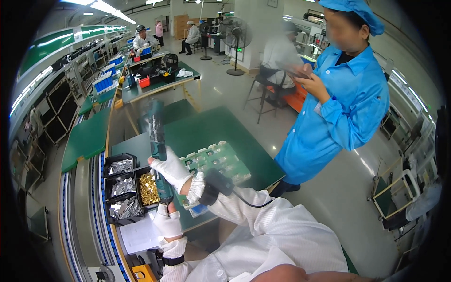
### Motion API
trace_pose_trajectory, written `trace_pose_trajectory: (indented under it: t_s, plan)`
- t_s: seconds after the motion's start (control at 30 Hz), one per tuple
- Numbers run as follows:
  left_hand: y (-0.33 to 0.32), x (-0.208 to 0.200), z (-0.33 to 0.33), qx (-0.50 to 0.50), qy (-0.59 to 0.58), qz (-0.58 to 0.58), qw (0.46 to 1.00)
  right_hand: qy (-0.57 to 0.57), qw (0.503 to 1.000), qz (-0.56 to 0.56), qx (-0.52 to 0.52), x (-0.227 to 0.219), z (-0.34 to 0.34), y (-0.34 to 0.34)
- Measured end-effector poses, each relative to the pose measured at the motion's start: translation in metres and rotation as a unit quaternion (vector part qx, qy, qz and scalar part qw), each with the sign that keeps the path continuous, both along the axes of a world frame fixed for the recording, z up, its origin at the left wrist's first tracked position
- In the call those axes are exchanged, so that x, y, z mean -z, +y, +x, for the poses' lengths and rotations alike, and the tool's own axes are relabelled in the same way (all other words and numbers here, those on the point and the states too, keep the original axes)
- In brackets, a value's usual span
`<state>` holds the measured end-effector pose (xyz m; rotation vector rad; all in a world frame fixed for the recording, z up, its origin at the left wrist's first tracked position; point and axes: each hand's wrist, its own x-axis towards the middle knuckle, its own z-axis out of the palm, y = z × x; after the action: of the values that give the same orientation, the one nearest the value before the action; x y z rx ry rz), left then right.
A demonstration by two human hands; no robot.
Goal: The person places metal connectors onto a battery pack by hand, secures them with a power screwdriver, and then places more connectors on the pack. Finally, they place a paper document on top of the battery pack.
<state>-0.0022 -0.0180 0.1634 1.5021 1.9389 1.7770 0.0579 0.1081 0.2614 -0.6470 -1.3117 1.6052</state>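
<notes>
My right hand (173,170), in a white fingerless glove, is wrapped round a long teal-and-black power screwdriver (157,136). The tool's far end is blurred, and its near end points toward me beside the parts bins. At that near end my left hand (167,222), gloved the same way, has its fingers closed; whatever they pinch is hidden. Gold-coloured small parts (149,189) fill a black bin just left of the tool. To the right of my right hand lies a green panel (225,162) with a pale notched edge and several round fittings.
Black bins of silver metal pieces (123,186) stand along the left, beside a conveyor rail (96,211). White paper (138,235) lies near my left hand. The green table (206,124) extends ahead. A person in blue (333,103) stands close at its right, holding a device.
</notes>
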Motion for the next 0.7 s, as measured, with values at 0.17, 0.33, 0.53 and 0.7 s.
trace_pose_trajectory:
  t_s: [0.17, 0.33, 0.53, 0.7]
  plan:
    - [-0.002, 0.003, -0.012, -0.072, 0.13, 0.05, 0.988, 0.07, 0.997, -0.031, -0.022, -0.004, -0.014, -0.009]
    - [0.026, -0.012, -0.006, -0.096, 0.152, 0.105, 0.978, 0.192, 0.98, -0.056, -0.007, -0.017, -0.005, -0.005]
    - [0.055, 0.015, -0.003, -0.021, -0.15, -0.011, 0.988, 0.247, 0.966, 0.052, 0.056, -0.033, -0.005, 0.063]
    - [0.047, 0.105, -0.001, -0.053, -0.142, -0.135, 0.979, 0.233, 0.969, 0.056, 0.067, -0.033, -0.007, 0.1]
